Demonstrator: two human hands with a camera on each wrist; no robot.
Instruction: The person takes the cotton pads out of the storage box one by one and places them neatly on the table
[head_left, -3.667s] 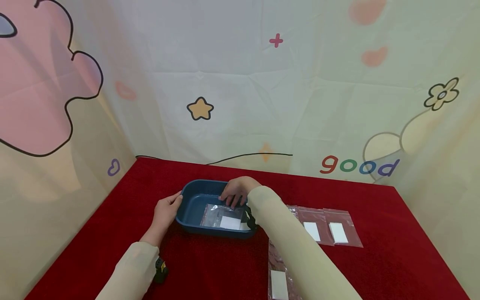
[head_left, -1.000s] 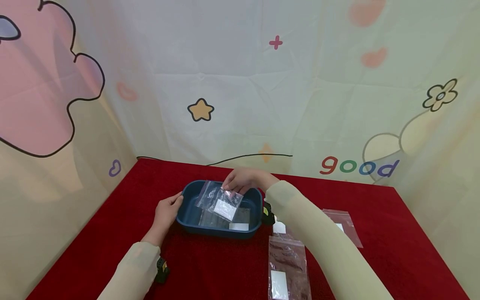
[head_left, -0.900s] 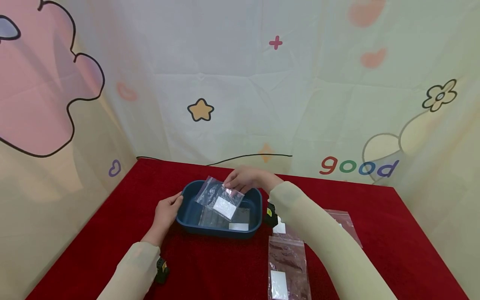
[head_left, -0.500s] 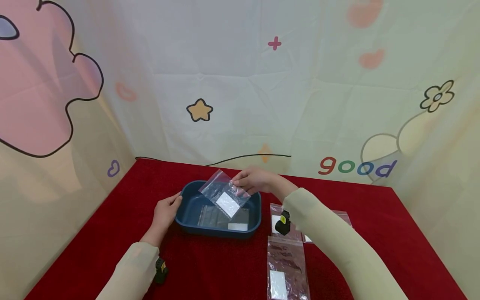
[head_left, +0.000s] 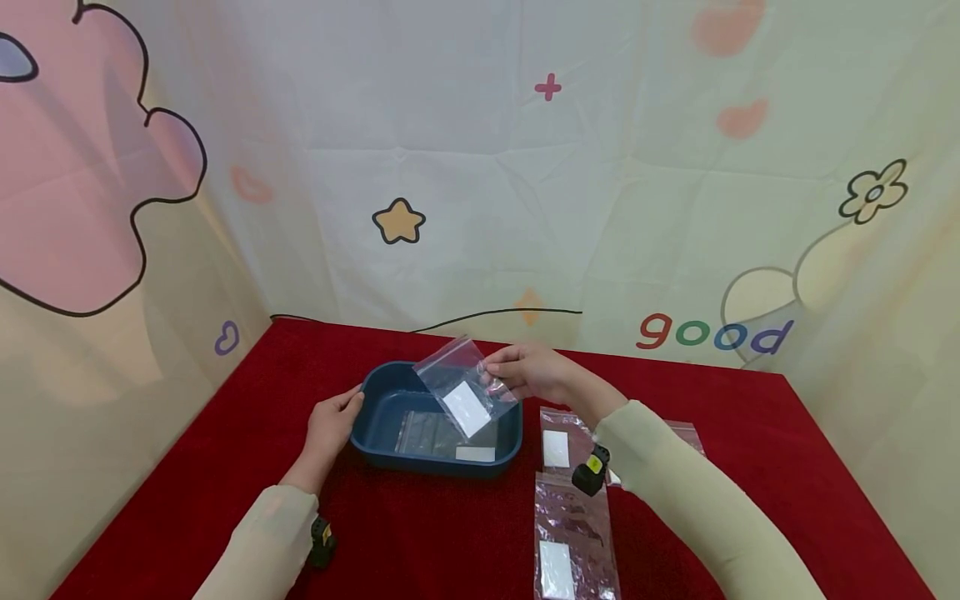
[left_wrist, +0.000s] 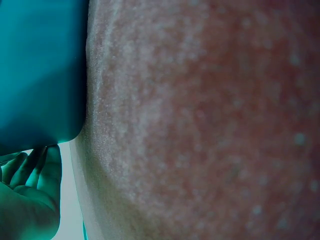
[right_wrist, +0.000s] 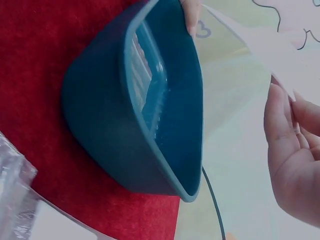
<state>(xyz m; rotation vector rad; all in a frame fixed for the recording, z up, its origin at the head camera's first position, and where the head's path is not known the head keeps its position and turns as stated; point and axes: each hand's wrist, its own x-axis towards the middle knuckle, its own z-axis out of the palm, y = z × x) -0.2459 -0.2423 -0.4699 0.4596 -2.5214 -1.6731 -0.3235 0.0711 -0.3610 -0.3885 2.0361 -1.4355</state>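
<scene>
My left hand (head_left: 328,429) grips the left end of a blue plastic basin (head_left: 375,452), thumb over the rim; in the left wrist view its fingers (left_wrist: 49,172) are against the outside of the basin (left_wrist: 40,75). Above the basin's right part, my right hand (head_left: 536,375) pinches a clear zip bag (head_left: 467,408) with a white label. The bag hangs tilted, and the right wrist view shows it between thumb and fingers, clear of the basin (right_wrist: 105,120). More of these bags (head_left: 427,432) lie flat in the basin, partly hidden by the raised one; how many, I cannot tell.
Right of the basin, on the red cloth (head_left: 420,533), lie a zip bag with a white label (head_left: 556,448) and another one (head_left: 557,571) nearer the front. Farther right, a bag (head_left: 688,435) is mostly covered by the right sleeve. A patterned curtain (head_left: 465,167) hangs behind.
My right hand was down inside the basin; it has since lifted a zip bag out and drifted right with it. My left hand has kept its hold on the rim.
</scene>
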